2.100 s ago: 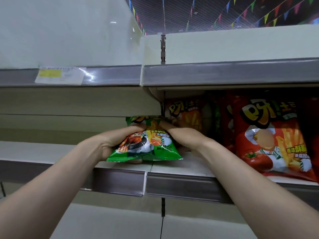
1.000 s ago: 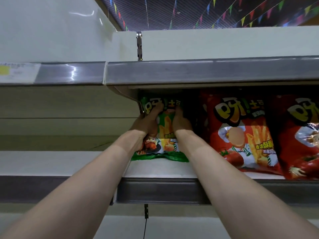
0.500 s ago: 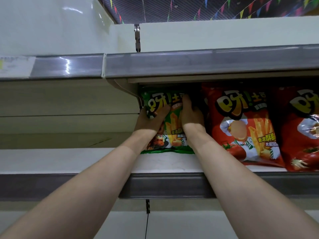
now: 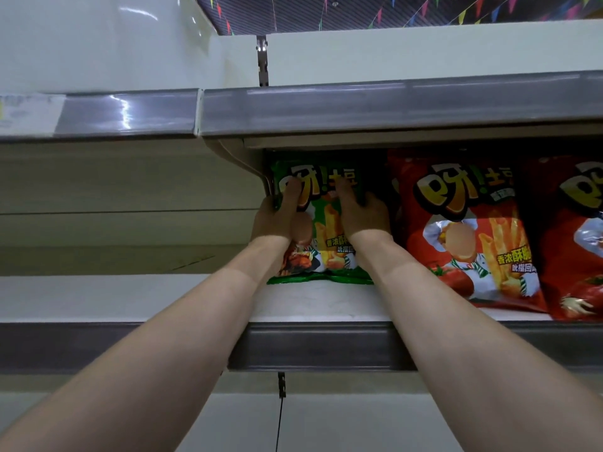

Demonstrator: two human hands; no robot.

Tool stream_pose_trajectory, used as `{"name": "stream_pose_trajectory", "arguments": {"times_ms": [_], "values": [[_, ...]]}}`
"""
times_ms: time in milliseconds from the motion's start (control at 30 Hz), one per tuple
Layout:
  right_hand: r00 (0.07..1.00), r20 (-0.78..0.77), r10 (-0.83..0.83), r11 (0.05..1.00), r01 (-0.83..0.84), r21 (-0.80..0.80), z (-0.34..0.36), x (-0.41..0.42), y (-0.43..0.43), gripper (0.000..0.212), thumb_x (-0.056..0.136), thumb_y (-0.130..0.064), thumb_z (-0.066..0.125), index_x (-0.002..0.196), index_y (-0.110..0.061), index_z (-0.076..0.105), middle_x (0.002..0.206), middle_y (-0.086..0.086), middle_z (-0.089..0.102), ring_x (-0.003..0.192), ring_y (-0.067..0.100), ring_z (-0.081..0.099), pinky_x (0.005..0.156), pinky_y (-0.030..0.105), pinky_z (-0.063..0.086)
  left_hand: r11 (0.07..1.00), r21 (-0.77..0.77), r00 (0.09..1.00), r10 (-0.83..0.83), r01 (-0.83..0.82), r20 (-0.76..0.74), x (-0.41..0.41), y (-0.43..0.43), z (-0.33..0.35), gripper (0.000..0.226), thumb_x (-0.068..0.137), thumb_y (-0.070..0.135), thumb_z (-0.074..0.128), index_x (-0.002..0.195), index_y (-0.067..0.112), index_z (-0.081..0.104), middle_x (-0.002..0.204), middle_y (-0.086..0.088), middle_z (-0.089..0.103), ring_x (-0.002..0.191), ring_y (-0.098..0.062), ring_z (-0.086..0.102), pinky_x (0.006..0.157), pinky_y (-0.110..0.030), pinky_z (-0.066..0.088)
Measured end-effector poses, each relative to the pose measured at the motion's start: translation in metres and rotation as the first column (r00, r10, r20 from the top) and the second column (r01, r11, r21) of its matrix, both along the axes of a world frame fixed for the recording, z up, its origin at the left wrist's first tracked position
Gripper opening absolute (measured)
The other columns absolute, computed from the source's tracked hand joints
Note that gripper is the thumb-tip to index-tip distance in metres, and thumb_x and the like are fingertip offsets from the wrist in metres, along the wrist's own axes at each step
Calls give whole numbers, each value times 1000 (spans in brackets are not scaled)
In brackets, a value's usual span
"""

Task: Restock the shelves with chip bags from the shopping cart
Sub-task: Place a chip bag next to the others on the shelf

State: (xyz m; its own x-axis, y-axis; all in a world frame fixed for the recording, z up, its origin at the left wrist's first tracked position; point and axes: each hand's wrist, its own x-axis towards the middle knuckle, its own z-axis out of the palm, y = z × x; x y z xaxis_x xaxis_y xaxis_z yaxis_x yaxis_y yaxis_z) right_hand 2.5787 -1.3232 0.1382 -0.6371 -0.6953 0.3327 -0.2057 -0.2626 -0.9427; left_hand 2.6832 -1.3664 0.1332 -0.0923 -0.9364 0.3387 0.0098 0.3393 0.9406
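Green chip bag [image 4: 326, 230] upright on shelf [image 4: 310, 305], bottom edge on the board, set back from the front lip. Left hand [image 4: 275, 220] grips its left edge, thumb on the front. Right hand [image 4: 363, 216] grips its right edge, one digit on the front. Red chip bag [image 4: 463, 230] just right of it, bottom further forward. Second red bag [image 4: 574, 249] beyond that, cut by frame edge. Upper shelf rail [image 4: 391, 104] above the green bag.

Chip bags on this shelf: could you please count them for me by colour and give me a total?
green chip bag: 1
red chip bags: 2, the right one cut off by the picture's edge
Total: 3 in view; anything standing behind them is hidden.
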Motion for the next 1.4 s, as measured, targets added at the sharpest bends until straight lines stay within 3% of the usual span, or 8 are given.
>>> {"name": "stream_pose_trajectory", "arguments": {"times_ms": [100,367,500,700,867,1067,1200,1400], "values": [[1000,6,5,1000,-5,-11,0,0,-2,63,94,-51,52,144,-13,43,145,10,47,131,29,46,109,42,38,994,87,997,-57,62,-59,1,-2,3,66,87,65,48,113,6,65,103,-9,69,80,-18,61,69,-26,47],[1000,-2,6,999,-6,-49,-1,4,-1,56,95,-47,52,139,-12,49,138,10,53,126,28,51,106,44,41,993,87,996,-84,81,36,2,2,-1,71,77,74,49,101,9,60,95,-7,65,83,-17,62,76,-28,50],[999,-36,31,999,-32,-24,-2,5,3,63,97,-51,45,147,-14,38,147,11,43,133,29,43,110,44,37,990,134,998,-39,33,41,-2,4,-10,60,91,50,55,138,14,40,118,-9,62,103,-25,58,90,-33,45],[983,-184,-22,999,27,21,-7,3,4,61,101,-47,39,149,-11,30,152,12,37,137,29,37,110,36,32,999,10,991,33,-34,127,-6,13,-11,71,69,74,47,116,21,45,117,-9,63,108,-28,59,99,-42,46],[954,-287,-82,995,93,27,-9,2,4,60,101,-45,39,149,-10,29,150,13,38,135,30,39,104,34,33,992,126,968,-37,6,250,-4,14,-9,53,98,48,47,136,11,42,135,-17,54,122,-33,53,103,-39,41],[668,-697,-262,964,217,-154,-6,11,25,56,100,-34,48,145,-2,34,150,22,31,135,36,33,107,36,28,986,30,984,159,-162,82,3,31,3,102,63,84,43,138,14,39,132,-15,53,117,-32,55,102,-44,44],[501,-846,-181,982,141,-127,-11,27,47,42,99,-30,49,132,-4,52,146,19,38,131,35,38,104,39,34,964,13,959,262,-264,106,23,37,7,60,95,50,48,139,10,40,136,-16,52,122,-32,51,99,-32,42],[356,-935,9,1000,9,14,-17,67,76,41,101,-36,41,133,-11,52,125,16,51,115,35,47,94,41,35,923,87,927,375,-374,6,68,54,9,36,96,31,53,128,15,47,121,-15,61,109,-33,59,95,-38,48]]}}
